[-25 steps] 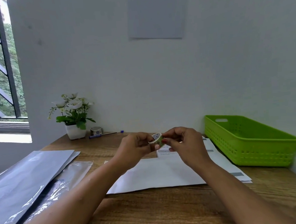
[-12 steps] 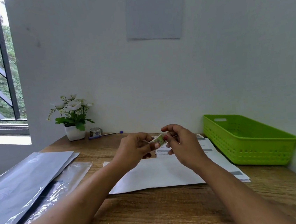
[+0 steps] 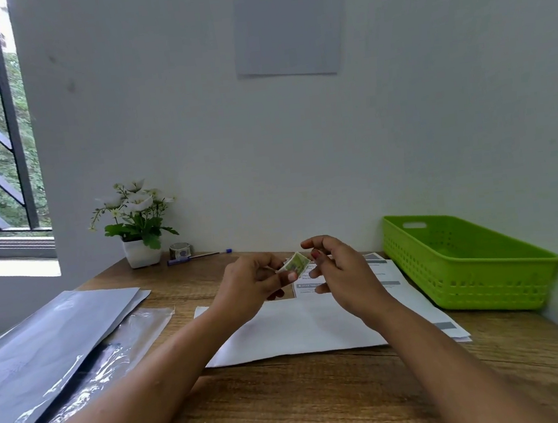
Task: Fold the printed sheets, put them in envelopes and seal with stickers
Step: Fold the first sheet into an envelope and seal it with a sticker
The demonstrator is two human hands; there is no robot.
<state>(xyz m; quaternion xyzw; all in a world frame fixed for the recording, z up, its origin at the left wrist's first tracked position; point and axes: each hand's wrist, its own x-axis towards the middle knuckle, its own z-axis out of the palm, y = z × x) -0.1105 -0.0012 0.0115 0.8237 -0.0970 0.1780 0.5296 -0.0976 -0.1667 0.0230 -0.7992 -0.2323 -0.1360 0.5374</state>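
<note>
My left hand pinches a small green sticker roll above the desk. My right hand hovers just right of the roll with fingers spread; a fingertip is close to the roll's edge, and I cannot tell if it touches. Beneath both hands a white envelope lies flat on the wooden desk. Printed sheets stick out from under the envelope toward the right and back.
A green plastic basket stands at the right against the wall. Grey and clear plastic mailer bags lie at the left. A potted white flower, a second tape roll and a pen sit at the back.
My right hand has let go of the sticker roll and its fingers have spread apart. The left hand still holds the roll, now tilted.
</note>
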